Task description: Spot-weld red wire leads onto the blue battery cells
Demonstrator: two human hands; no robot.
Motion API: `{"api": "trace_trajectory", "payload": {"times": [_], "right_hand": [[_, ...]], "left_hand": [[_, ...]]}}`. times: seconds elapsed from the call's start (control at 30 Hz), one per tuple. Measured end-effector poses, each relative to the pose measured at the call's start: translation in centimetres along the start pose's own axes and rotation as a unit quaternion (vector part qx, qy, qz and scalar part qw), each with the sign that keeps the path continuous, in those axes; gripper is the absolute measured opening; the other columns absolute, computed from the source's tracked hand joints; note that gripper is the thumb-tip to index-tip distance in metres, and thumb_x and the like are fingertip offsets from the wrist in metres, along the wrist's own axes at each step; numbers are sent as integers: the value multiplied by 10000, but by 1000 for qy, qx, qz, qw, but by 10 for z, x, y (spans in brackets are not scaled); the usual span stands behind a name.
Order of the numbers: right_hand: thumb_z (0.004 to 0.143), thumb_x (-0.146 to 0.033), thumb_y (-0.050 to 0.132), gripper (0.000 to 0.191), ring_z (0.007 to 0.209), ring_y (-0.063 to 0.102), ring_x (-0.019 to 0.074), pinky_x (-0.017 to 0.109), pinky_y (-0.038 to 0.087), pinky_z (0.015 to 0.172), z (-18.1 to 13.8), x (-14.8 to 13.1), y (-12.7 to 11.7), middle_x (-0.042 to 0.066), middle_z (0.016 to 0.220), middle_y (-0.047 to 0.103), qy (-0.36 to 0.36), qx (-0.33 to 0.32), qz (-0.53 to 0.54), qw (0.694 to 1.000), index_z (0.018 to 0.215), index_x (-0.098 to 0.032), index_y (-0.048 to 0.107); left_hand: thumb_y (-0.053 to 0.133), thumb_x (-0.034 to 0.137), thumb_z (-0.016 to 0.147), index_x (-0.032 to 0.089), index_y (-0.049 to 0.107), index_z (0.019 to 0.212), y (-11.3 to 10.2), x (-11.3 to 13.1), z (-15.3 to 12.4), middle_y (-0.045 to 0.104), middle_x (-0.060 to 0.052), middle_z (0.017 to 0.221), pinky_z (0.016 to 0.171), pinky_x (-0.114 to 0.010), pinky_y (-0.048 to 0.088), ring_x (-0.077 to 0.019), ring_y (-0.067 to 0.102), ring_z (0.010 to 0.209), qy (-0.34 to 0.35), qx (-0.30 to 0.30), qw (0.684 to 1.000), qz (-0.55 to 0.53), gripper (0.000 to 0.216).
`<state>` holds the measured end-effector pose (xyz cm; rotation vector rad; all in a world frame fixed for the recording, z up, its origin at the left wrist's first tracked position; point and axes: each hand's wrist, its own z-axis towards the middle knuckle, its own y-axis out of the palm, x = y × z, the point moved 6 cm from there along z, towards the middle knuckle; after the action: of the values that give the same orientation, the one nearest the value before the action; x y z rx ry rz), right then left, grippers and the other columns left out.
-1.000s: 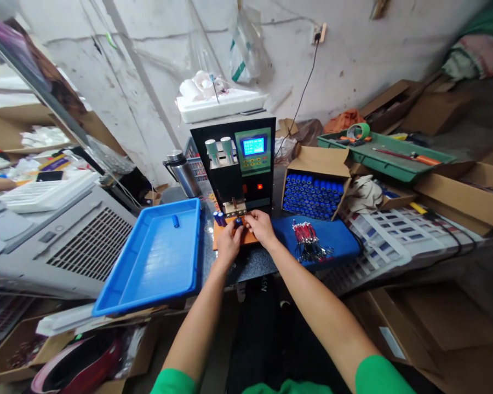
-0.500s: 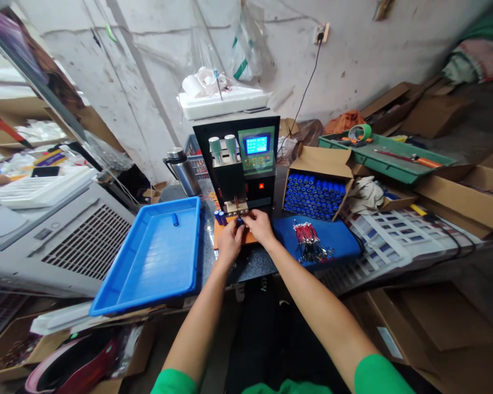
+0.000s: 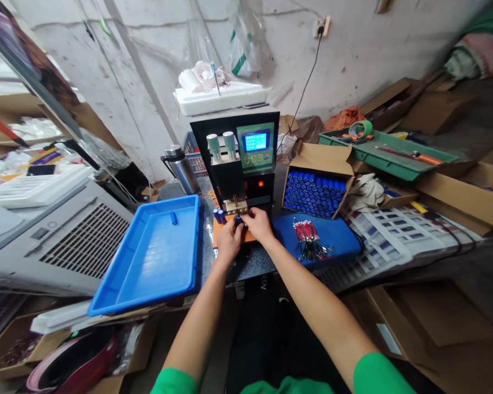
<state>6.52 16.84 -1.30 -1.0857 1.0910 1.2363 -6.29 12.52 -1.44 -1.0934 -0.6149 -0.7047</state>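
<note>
Under the electrodes of a black spot welder (image 3: 258, 189) with a lit blue screen, my left hand (image 3: 229, 242) is closed round a blue cylindrical battery cell (image 3: 239, 220), mostly hidden by the fingers. My right hand (image 3: 259, 225) pinches at the cell's right side, close below the electrode tips; what its fingertips hold is too small to make out. Both hands are over an orange board (image 3: 246, 236). Two more blue cells (image 3: 219, 215) stand upright just left of the electrodes. A bundle of red and black wire leads (image 3: 307, 238) lies on a blue pad (image 3: 285, 232) to the right.
At left, a blue tray (image 3: 156, 257) contains a single cell (image 3: 173, 218). A cardboard box (image 3: 320, 158) packed with blue cells stands right of the welder. Behind the tray is a steel flask (image 3: 183, 169). A green tray (image 3: 394, 158) with tools lies at far right.
My hands stay together under the electrodes, with only slight finger movement around the cell. The whole view has shifted a little; the tray, box and wire leads are as before.
</note>
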Motion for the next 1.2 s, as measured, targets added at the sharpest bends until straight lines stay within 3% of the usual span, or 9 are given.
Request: {"api": "trace_trajectory", "payload": {"times": [0.43, 0.73, 0.83, 0.9, 1.0, 1.07, 1.2], "right_hand": [[753, -363, 629, 183, 621, 552, 157, 238, 393, 561, -2, -4, -2, -11, 618, 625, -13, -3, -9, 1000, 650, -213, 613], [746, -395, 642, 196, 625, 575, 156, 224, 408, 545, -3, -5, -1, -20, 594, 609, 4, -9, 1, 1000, 668, -218, 613], [755, -342, 633, 159, 601, 560, 153, 238, 411, 537, -8, -11, -11, -13, 590, 600, 7, -11, -8, 1000, 680, -201, 626], [761, -323, 625, 146, 591, 542, 151, 251, 409, 531, -12, -16, -28, -8, 599, 592, 4, -1, -7, 1000, 713, -185, 640], [764, -360, 621, 186, 593, 533, 151, 263, 404, 525, -16, -21, -74, 3, 629, 589, 3, 19, 0, 1000, 760, -174, 640], [747, -407, 629, 235, 580, 527, 148, 269, 397, 516, -15, -20, -117, 12, 643, 590, 4, 48, 3, 999, 769, -173, 629], [670, -508, 665, 335, 549, 499, 141, 269, 385, 509, -14, 1, -217, 1, 616, 566, 2, 199, 2, 980, 747, -187, 605]], "left_hand": [[552, 321, 903, 208, 681, 1152, 1, -2, -1, 738, -67, 907, 779, -323, 509, -237, 688, 851, -7, 4, 1000, -14, 302], [572, 299, 890, 198, 618, 1255, -4, 9, 5, 728, -84, 1061, 918, -358, 493, -237, 675, 998, 13, -5, 998, -55, 382], [560, 295, 885, 184, 633, 1192, -3, 7, 9, 719, -82, 1070, 922, -350, 490, -219, 666, 994, 24, -12, 998, -64, 335], [568, 303, 873, 173, 645, 1138, -2, 5, 9, 717, -74, 1003, 869, -330, 501, -203, 664, 920, 19, -12, 998, -60, 306], [582, 320, 858, 169, 657, 1083, -2, 2, 5, 693, -52, 875, 754, -288, 504, -174, 639, 782, 7, -8, 999, -37, 281], [582, 328, 858, 174, 661, 1065, -3, 5, -1, 684, -45, 854, 710, -274, 500, -161, 626, 738, 14, -7, 1000, -24, 270], [578, 319, 866, 181, 646, 1109, -2, 24, -12, 715, -72, 977, 754, -302, 528, -184, 671, 829, 48, 3, 998, -29, 289]]}}
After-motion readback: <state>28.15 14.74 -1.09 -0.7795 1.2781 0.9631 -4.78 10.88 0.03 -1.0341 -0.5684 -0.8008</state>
